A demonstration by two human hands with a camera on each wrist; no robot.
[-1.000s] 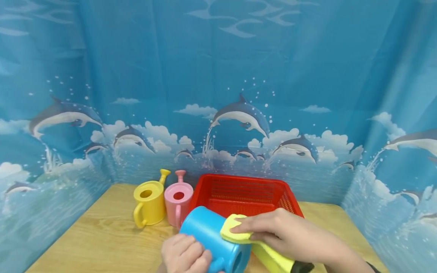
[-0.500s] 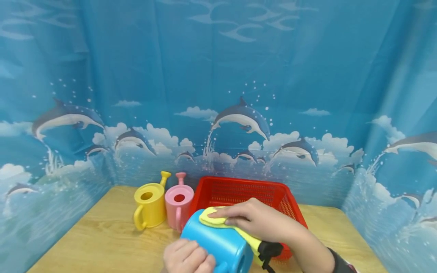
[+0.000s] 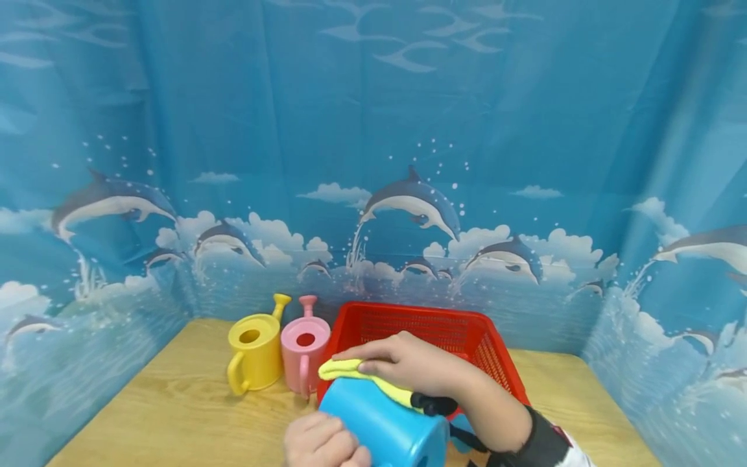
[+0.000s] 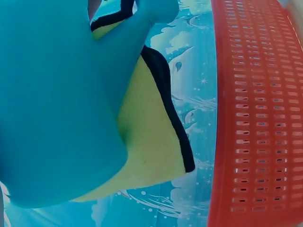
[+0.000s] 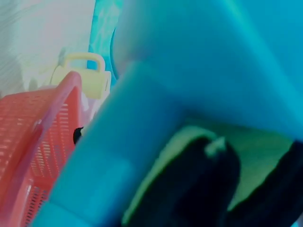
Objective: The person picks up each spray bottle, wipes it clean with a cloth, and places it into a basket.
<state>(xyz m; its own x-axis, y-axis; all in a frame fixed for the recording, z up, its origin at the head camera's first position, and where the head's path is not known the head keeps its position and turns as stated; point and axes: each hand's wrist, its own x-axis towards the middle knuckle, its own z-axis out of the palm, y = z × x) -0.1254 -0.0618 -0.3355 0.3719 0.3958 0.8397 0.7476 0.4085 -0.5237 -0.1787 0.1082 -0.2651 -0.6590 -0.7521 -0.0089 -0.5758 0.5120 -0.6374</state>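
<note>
A blue watering can (image 3: 379, 418) lies tilted on its side at the bottom of the head view, its top turned toward the lower right. My left hand (image 3: 323, 441) grips it at the lower left, fingers curled; the handle is hidden. Over the can's upper side my right hand (image 3: 408, 366) holds a yellow cloth (image 3: 338, 370) with black edging against the surface. In the left wrist view, the can (image 4: 52, 104) fills the left side with the cloth (image 4: 151, 137) spread behind it. The blue spout (image 5: 113, 151) crosses the right wrist view.
Behind the can stands a red perforated basket (image 3: 496, 353). A yellow watering can (image 3: 259, 357) and a pink watering can (image 3: 306, 353) stand upright to its left on the wooden table (image 3: 157, 402). A dolphin-print curtain (image 3: 292, 130) surrounds the table.
My right hand has slid the cloth leftward and up along the can toward its far end. The can and my left hand have shifted slightly right.
</note>
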